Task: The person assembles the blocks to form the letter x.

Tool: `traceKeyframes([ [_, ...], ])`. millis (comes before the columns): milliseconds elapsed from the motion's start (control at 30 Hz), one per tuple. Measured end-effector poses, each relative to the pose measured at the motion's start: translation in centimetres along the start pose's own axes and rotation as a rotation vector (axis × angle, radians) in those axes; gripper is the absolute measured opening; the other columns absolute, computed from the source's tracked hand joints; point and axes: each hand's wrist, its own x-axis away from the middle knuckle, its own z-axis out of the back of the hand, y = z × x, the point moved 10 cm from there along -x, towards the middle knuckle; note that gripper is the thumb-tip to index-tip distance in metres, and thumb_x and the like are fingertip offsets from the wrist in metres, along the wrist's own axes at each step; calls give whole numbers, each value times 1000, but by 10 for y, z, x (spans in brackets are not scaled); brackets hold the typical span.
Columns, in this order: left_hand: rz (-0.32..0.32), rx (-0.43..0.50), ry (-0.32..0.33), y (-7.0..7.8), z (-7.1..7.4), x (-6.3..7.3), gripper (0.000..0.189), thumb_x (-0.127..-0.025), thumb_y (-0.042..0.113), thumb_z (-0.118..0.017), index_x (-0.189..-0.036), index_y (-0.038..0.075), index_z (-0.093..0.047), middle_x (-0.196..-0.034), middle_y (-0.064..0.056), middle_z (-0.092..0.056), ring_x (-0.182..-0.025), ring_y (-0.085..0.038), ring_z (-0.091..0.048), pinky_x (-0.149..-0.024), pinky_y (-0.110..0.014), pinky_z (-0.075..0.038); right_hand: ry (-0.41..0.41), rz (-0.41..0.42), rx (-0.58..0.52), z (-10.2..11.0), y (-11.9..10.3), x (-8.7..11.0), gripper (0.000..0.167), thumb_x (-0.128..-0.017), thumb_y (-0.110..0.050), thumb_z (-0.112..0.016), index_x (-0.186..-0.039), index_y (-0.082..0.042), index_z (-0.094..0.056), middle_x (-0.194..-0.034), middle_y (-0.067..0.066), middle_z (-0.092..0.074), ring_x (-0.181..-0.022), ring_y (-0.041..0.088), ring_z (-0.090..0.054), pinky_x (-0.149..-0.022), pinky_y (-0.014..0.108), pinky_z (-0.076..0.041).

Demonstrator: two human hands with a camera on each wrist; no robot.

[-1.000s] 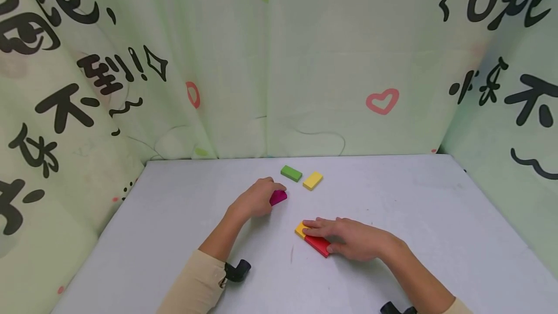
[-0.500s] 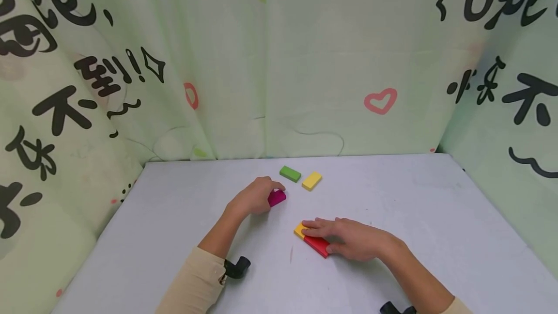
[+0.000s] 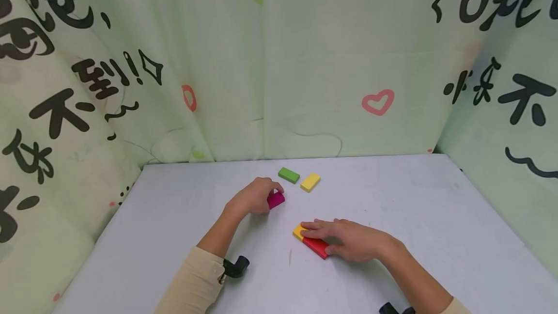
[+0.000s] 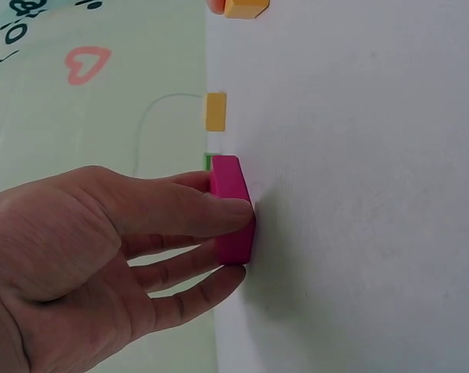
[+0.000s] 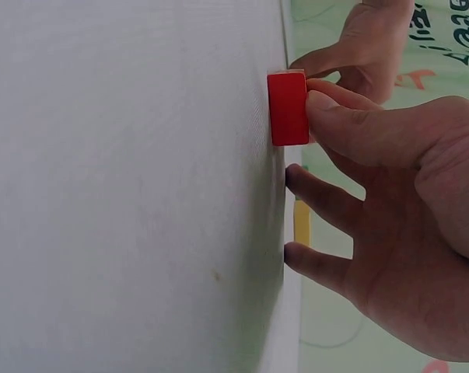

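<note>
My left hand (image 3: 250,198) pinches a magenta block (image 3: 276,200) between thumb and fingers, left of the table's middle. In the left wrist view the thumb lies across the near face of that block (image 4: 232,245), the fingers behind it. Nearer to me, my right hand (image 3: 350,240) rests on a red block (image 3: 315,246) and an orange block (image 3: 299,231), set end to end in a slanted row. The right wrist view has the thumb and forefinger on top of the red block (image 5: 288,109), with other fingertips down at the table.
Beyond the left hand, a green block (image 3: 288,175) and a yellow block (image 3: 310,182) lie apart near the table's far edge. The white table (image 3: 414,207) is enclosed by a pale green curtain (image 3: 314,71) at the back and sides.
</note>
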Motion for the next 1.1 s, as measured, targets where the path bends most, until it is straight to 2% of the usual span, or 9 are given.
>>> traceKeyframes([
  [367, -27, 26, -12, 6, 0, 11, 59, -80, 5, -87, -134, 15, -66, -123, -9, -65, -115, -24, -59, -87, -37, -62, -2, -18, 6, 0, 0, 0, 61, -101, -10, -66, -156, -30, -50, -167, -12, -38, -157, 28, -33, -123, 64, -27],
  [800, -58, 12, -3, 18, -5, 32, 61, -77, 7, -90, -132, 15, -66, -123, -8, -66, -116, -23, -60, -86, -36, -62, 1, -33, 14, 1, 0, 0, 60, -101, -13, -67, -155, -32, -50, -167, -12, -39, -157, 27, -34, -122, 64, -29],
  [1100, -81, 0, -15, 27, -10, 46, 58, -79, 8, -89, -132, 16, -68, -121, -5, -65, -112, -20, -60, -84, -33, -62, 5, -36, 9, 1, 1, 0, 62, -100, -13, -67, -156, -34, -50, -166, -12, -39, -157, 27, -34, -123, 64, -27],
])
